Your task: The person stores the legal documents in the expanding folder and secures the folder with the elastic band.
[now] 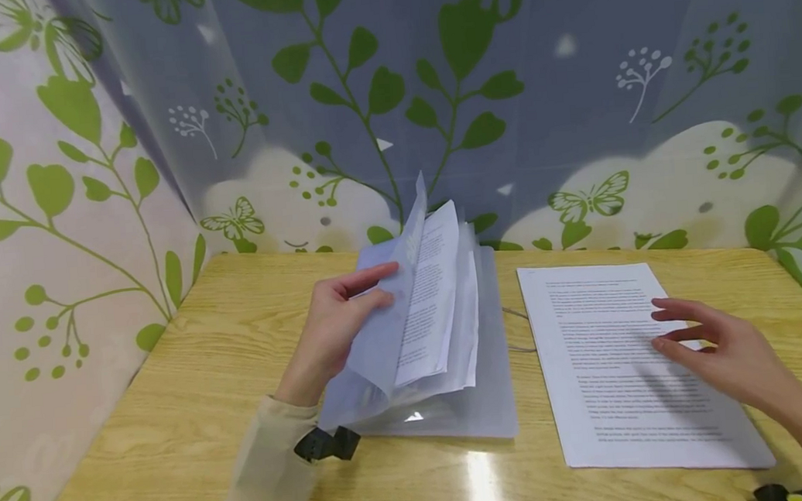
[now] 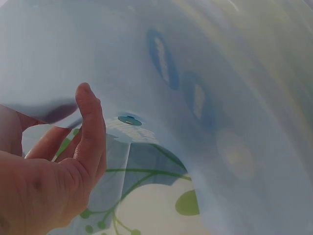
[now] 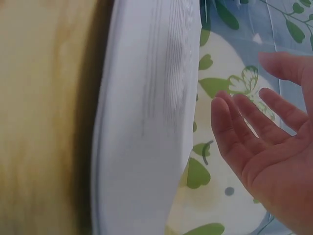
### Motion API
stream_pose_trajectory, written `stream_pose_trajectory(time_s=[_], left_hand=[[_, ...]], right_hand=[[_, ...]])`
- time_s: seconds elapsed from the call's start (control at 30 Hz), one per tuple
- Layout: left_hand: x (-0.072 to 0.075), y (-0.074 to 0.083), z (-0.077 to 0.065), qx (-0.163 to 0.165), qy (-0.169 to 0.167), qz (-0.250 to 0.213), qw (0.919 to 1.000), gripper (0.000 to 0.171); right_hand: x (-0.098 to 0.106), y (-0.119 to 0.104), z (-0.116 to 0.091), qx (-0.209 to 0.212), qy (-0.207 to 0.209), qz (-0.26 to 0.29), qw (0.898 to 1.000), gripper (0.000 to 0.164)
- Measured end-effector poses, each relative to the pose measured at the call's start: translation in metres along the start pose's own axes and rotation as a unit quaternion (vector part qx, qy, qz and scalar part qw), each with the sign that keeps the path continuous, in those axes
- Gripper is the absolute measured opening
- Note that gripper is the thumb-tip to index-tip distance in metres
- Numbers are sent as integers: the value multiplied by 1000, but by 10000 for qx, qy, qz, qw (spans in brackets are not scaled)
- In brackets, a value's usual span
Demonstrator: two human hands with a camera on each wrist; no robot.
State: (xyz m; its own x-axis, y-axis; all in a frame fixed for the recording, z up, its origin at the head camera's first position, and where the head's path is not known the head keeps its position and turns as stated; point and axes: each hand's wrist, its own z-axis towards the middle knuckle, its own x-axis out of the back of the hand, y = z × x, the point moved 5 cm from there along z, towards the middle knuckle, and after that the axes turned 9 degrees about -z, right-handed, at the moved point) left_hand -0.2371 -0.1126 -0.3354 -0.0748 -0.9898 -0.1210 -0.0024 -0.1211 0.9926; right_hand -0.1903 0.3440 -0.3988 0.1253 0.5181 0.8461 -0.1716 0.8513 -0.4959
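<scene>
A translucent plastic folder [image 1: 493, 422] lies on the table with its pale cover [image 1: 380, 345] lifted. My left hand [image 1: 332, 325] holds that cover at its left side, fingers and thumb at the plastic. In the left wrist view, the cover [image 2: 122, 58] bows over the left hand [image 2: 63, 171], its edge running between the digits. Inside the folder, printed sheets [image 1: 429, 303] stand tilted and fanned out. My right hand [image 1: 729, 348] hovers over a stack of printed paper [image 1: 613, 391], its fingers loosely bent with nothing between them. The right wrist view shows this hand [image 3: 274, 147] apart from the stack.
The wood-grain table [image 1: 196, 420] carries the folder and, to its right, the paper stack. A thin grey cord [image 1: 520, 348] shows between them. A patterned curtain [image 1: 573, 114] of leaves and butterflies stands behind the table and along its sides.
</scene>
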Motion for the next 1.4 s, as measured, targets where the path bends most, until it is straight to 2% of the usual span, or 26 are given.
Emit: stream_pose_trajectory(time_s=[0.33,0.5,0.7,0.97,1.17,1.4], left_hand=[[1,0,0,7,-18,-28,10000,44],[1,0,0,11,-11,-11,10000,44],[1,1,0,16,31,-3,10000,43],[0,1,0,50,12,-11,10000,43],[1,1,0,15,11,-7,10000,43],[1,0,0,4,6,-1,10000,43]], right_hand=[[0,16,-5,-462,-198,-345,9981,59],[5,23,-8,-529,-187,-634,9964,61],[6,36,-7,-842,-713,-1152,9872,71],[6,42,-8,-616,-899,-1884,9760,72],[4,44,-8,-647,-1048,-1976,9725,77],[-1,44,-5,-592,-1412,-1930,9692,82]])
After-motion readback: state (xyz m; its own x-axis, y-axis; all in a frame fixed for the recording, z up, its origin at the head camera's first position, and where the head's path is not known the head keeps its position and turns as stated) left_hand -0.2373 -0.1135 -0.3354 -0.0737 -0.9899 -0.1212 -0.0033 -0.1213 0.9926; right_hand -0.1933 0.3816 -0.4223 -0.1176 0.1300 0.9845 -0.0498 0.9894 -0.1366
